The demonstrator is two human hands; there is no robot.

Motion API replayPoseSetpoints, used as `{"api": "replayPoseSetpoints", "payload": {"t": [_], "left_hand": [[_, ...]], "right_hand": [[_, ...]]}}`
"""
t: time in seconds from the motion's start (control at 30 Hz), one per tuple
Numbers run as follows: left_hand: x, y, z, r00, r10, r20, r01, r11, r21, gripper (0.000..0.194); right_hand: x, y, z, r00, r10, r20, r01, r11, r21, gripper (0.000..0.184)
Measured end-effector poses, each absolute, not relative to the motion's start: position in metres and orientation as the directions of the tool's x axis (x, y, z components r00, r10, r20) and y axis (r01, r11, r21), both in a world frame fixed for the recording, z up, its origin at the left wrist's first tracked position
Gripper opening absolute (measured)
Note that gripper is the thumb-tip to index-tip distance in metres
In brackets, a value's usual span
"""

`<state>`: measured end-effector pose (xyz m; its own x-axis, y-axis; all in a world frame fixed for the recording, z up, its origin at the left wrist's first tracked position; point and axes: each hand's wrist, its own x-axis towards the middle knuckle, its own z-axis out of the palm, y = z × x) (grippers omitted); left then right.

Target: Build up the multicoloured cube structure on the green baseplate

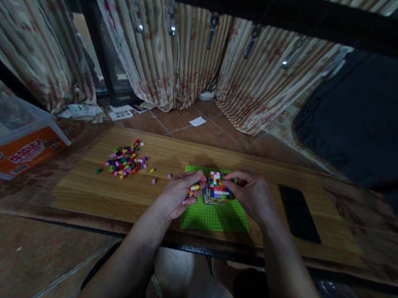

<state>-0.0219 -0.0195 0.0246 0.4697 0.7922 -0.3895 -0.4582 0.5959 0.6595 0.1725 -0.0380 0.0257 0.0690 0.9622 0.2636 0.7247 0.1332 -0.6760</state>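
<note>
Several small bricks [194, 187] in the left hand [179, 191], fingers curled, presumably for handy supply; right hand [252, 192] with fingers close together at one stack [217, 188], cannot tell whether gripping a brick. One green board [210, 219] under the stack, likely for anchoring. Left of the fingers, three stray bricks [154, 181], then one uncountable pile [127, 162].

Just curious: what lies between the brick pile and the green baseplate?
Head view: one yellow brick, two pink bricks on the wooden board, plus part of the left hand.
</note>
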Motion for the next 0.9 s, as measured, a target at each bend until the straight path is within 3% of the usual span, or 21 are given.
{"api": "replayPoseSetpoints", "payload": {"t": [0.3,0.43,0.7,0.9], "left_hand": [[-0.021,-0.02,0.025,0.457,0.797,-0.394,-0.444,0.589,0.676,0.015],[-0.021,-0.019,0.024,0.46,0.798,-0.39,-0.449,0.588,0.673,0.014],[-0.02,-0.019,0.021,0.469,0.799,-0.376,-0.454,0.584,0.674,0.015],[-0.019,-0.021,0.022,0.464,0.803,-0.375,-0.449,0.578,0.682,0.018]], "right_hand": [[0.173,-0.04,0.034,-0.041,0.947,0.317,0.821,0.213,-0.53,0.014],[0.174,-0.04,0.035,-0.027,0.959,0.281,0.77,0.199,-0.606,0.017],[0.173,-0.033,0.023,0.187,0.966,0.18,0.576,0.041,-0.816,0.015],[0.172,-0.03,0.021,0.234,0.964,0.129,0.447,0.011,-0.894,0.015]]}}
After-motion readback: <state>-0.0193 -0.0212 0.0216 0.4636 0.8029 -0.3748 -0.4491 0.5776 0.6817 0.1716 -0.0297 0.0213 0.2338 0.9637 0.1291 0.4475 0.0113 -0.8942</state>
